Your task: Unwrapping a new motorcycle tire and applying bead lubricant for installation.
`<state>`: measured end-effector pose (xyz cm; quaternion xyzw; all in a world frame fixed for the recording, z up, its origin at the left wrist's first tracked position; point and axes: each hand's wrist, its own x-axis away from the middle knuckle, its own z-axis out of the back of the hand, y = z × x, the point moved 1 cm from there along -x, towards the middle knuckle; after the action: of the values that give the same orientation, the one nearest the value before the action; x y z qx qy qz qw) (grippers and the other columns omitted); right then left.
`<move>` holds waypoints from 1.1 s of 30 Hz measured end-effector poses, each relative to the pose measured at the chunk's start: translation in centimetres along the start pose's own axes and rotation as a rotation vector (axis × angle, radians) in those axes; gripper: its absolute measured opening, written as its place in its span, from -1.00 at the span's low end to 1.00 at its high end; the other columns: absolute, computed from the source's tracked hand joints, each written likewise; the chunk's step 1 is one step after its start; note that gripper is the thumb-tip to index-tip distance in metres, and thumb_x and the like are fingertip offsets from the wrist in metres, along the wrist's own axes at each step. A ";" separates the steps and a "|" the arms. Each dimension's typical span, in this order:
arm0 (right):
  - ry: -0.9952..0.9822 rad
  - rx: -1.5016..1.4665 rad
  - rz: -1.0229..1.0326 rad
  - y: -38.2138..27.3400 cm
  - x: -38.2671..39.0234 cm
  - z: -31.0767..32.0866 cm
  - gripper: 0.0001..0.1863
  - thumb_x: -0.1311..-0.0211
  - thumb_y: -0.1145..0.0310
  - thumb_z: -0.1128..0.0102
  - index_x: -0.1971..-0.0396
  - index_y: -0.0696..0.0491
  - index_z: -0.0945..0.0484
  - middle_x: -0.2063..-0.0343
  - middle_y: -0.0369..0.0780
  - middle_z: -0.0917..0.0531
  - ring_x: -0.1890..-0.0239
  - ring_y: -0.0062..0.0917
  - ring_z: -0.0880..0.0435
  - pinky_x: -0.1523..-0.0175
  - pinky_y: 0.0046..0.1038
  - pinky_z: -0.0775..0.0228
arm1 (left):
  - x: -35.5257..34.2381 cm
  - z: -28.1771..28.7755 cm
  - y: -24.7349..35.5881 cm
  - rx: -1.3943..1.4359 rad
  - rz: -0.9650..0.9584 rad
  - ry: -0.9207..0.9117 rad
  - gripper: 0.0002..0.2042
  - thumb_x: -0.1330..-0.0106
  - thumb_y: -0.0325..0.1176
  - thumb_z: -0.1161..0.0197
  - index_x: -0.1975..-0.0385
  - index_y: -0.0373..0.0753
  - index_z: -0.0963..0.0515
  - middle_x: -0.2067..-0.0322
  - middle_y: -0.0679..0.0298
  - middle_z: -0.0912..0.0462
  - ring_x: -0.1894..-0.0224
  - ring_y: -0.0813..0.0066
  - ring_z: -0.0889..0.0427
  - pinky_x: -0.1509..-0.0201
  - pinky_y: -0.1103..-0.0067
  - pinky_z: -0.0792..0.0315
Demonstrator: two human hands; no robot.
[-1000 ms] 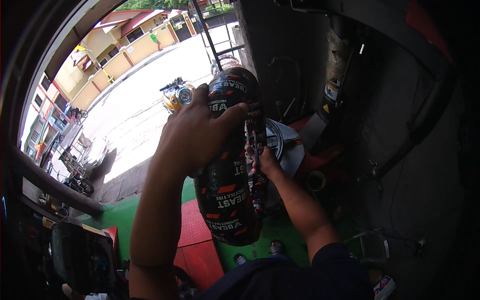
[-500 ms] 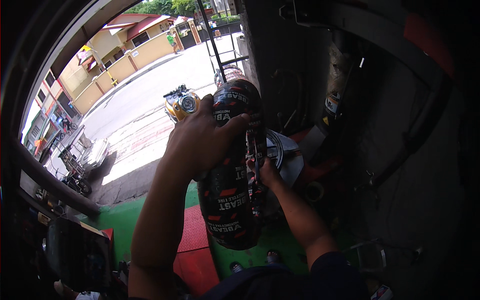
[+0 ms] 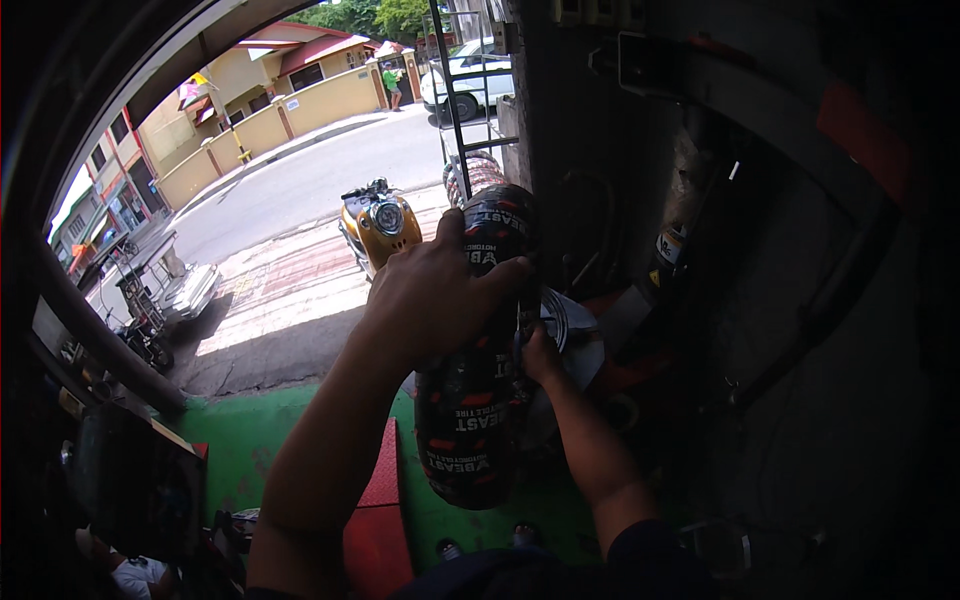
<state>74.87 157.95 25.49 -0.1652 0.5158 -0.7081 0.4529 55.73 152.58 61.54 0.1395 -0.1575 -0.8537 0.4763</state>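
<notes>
A motorcycle tire (image 3: 468, 420) in black printed wrapping with red patches stands upright in front of me. My left hand (image 3: 440, 290) grips its upper part, thumb and fingers spread over the wrapped tread. Low on the tire's right side, my right hand (image 3: 541, 352) is closed around what look like scissors (image 3: 519, 335), with a dark blue handle and a thin metallic blade against the wrapping. Shadow and the tire hide part of this tool. Just beyond my right hand is a coil of thin cable or wire (image 3: 556, 318).
A red ramp (image 3: 375, 520) lies on the green floor (image 3: 290, 425). Outside the opening stand a yellow scooter (image 3: 385, 225) and a white car (image 3: 468, 85). Dark machinery with a red-ended arm (image 3: 865, 125) fills the right. Another person (image 3: 140, 575) is at the lower left.
The view has shifted, bringing the white car into sight. The tire sits slightly lower and more to the right in the picture. Both hands keep their holds.
</notes>
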 end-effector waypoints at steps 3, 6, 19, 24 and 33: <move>-0.092 0.003 0.011 -1.0 -1.8 1.2 -0.11 -0.10 -0.31 -0.40 -0.17 0.11 -0.37 0.15 0.09 -0.72 0.00 0.12 -0.66 -0.04 -0.01 -0.50 | 0.1 -0.3 0.5 0.009 -0.012 -0.025 0.02 -0.24 0.34 -0.22 -0.45 -0.43 -0.14 0.05 -0.14 -0.70 -0.04 -0.04 -0.71 -0.15 0.30 -0.52; -0.062 -0.050 0.123 -0.7 -1.1 0.7 -0.18 -0.09 -0.29 -0.42 -0.11 0.09 -0.44 0.16 0.06 -0.72 0.00 0.11 -0.67 -0.04 -0.03 -0.49 | -0.4 -0.4 -0.1 -0.020 0.031 0.028 0.01 -0.23 0.33 -0.23 -0.45 -0.43 -0.15 0.07 -0.15 -0.71 0.00 -0.02 -0.73 -0.13 0.32 -0.53; -0.508 -0.829 -0.018 -5.2 10.4 7.7 -0.31 -0.33 -0.02 -0.36 -0.21 0.14 -0.31 0.32 -0.27 -0.62 0.31 -0.66 -0.63 0.28 -0.56 -0.52 | -6.8 -0.2 -3.0 0.318 0.013 -0.042 -0.14 -0.29 0.22 -0.26 -0.37 -0.41 -0.32 0.02 -0.04 -0.68 0.08 0.24 -0.71 -0.08 0.41 -0.55; -0.536 -1.089 -0.003 -7.2 13.5 9.1 -0.37 -0.36 0.08 -0.36 -0.23 0.10 -0.31 0.21 -0.29 -0.61 0.13 -0.64 -0.60 0.08 -0.54 -0.49 | -6.6 -0.6 -5.4 0.691 0.019 0.501 -0.19 -0.38 0.34 -0.07 -0.27 -0.37 -0.45 0.06 0.10 -0.61 0.34 0.45 -0.53 0.28 0.44 -0.47; -0.627 -0.996 -0.088 -7.8 15.8 7.6 -0.38 -0.28 0.38 -0.42 -0.27 0.02 -0.32 0.07 -0.24 -0.59 -0.04 -0.58 -0.61 -0.11 -0.46 -0.54 | 11.8 -20.0 -14.8 0.702 -0.339 0.164 -0.01 0.09 0.29 -0.60 -0.17 -0.40 -0.39 0.05 0.15 -0.61 0.07 0.33 -0.70 0.03 0.39 -0.61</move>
<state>68.12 141.16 31.83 -0.5810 0.6202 -0.3161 0.4217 46.15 147.06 36.34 0.3854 -0.3759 -0.8006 0.2630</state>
